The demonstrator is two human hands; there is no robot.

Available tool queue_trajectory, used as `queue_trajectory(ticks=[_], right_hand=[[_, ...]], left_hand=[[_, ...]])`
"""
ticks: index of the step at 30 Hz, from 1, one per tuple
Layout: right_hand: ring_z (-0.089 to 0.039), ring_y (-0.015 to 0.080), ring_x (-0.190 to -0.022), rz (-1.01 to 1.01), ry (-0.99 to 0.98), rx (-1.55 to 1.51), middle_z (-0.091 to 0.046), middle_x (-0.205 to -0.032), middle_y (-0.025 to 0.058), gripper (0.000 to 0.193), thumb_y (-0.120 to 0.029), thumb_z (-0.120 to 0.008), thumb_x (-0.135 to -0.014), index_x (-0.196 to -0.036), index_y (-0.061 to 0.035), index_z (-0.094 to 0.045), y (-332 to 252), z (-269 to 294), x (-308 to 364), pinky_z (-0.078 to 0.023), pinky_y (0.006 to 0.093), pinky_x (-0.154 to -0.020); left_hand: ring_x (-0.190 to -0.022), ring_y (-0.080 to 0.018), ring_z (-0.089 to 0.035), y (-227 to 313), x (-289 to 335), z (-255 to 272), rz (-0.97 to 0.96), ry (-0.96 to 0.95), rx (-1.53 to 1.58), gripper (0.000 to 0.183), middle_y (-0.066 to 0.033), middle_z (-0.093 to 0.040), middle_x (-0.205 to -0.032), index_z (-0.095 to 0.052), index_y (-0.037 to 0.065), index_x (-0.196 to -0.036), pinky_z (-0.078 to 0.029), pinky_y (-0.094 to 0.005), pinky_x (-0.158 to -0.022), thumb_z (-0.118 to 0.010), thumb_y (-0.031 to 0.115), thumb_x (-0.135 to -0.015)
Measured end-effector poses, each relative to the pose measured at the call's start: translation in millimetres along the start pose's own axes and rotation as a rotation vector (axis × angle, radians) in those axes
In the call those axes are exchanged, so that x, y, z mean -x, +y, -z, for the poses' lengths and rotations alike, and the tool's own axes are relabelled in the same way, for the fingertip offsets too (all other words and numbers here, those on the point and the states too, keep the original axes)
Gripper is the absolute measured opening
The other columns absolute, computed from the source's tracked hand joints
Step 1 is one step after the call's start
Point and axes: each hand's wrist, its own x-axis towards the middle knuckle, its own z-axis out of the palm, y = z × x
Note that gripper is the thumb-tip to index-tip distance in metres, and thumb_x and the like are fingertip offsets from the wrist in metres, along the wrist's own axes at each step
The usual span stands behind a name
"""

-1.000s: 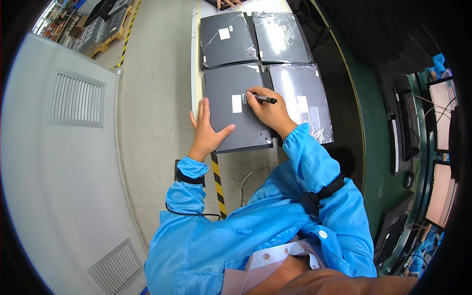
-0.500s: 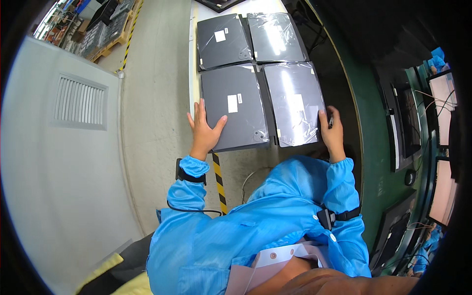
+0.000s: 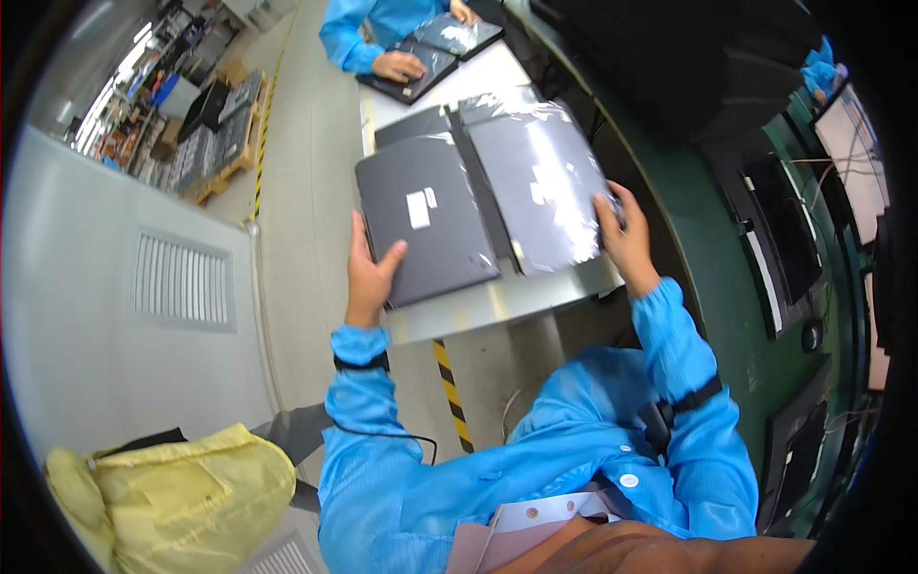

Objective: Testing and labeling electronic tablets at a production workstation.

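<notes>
A dark grey tablet folio case (image 3: 435,258), spread open in two panels with a dark spine between them, is in both my hands. Its left panel bears white stickers and a camera-shaped corner; clear shiny film covers the right panel. My left hand (image 3: 369,277) grips the left panel's edge, thumb on top and the fingers partly hidden. At the right panel's edge my right hand (image 3: 629,239) is closed the same way. Behind it, mostly covered, lies another similar folio case (image 3: 411,126) on the white table (image 3: 459,320).
Across the table a co-worker in blue sleeves has hands on another dark folio case (image 3: 411,69). Along the right runs a green bench (image 3: 741,383) with screens and a mouse (image 3: 812,335). A yellow garment (image 3: 191,488) hangs at lower left, below a vented white panel (image 3: 182,277).
The near folio case has moved away from me with both hands and now overlaps the far one, baring the table's near end. The view has shifted, bringing the co-worker into sight.
</notes>
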Motion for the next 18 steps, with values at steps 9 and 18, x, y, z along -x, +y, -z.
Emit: queue_trajectory(ticks=[9, 18], right_hand=[[-0.065, 0.0406, -0.113, 0.070, -0.166, 0.119, -0.066, -0.123, 0.0267, 0.052, -0.028, -0.067, -0.093, -0.136, -0.0028, -0.052, -14, -19, -69, -0.050, 0.0450, -0.098], [-0.067, 0.0379, -0.072, 0.273, 0.144, 0.844, -0.064, -0.073, 0.0152, 0.020, -0.014, -0.070, -0.074, -0.088, -0.0038, -0.061, -73, 208, 154, -0.053, 0.0497, -0.067]], left_hand=[[-0.149, -0.0311, -0.030, -97, -150, 4, -0.033, -0.117, -0.253, 0.085, -0.0252, -0.033, -0.160, -0.030, -0.008, -0.154, -0.024, -0.0375, -0.121, -0.073, 0.035, -0.093], [-0.107, -0.0279, -0.063, -32, -56, -72, -0.361, 0.265, -0.246, 0.033, -0.0195, -0.064, -0.124, -0.060, -0.007, -0.127, -0.050, -0.0378, -0.099, -0.054, 0.018, -0.105]])
